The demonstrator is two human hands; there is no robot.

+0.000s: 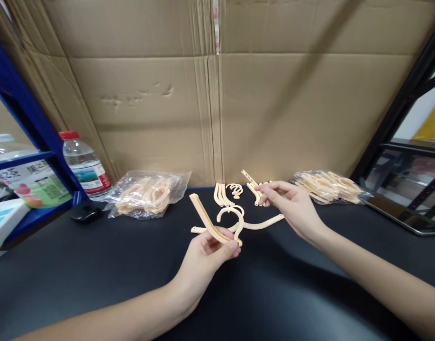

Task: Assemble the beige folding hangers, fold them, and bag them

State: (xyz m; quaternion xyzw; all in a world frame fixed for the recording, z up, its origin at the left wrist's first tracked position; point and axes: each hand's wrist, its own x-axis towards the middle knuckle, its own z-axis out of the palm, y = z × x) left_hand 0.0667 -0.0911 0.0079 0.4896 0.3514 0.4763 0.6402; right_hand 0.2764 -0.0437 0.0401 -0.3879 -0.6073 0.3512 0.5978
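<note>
Pinched in my left hand (212, 253) is a cream plastic hanger arm (205, 215) with a curved hook (240, 220) joined at its lower end. My right hand (292, 203) grips another cream hanger arm (249, 178), a thin piece with small holes, pointing up and left. Behind my left hand, a hanger (262, 225) with spread arms lies on the black table. Farther back are a row of loose hanger arms (222, 195), a group of hooks (235, 190) and more arms (255, 194), partly hidden by my right hand.
Clear bags of hanger parts lie at back left (146, 194) and back right (327, 186). On the left are a red-capped water bottle (86, 166), a black mouse (85, 212) and a blue rack (22, 85). A dark tablet-like slab (405, 215) lies right; cardboard (149, 94) stands behind.
</note>
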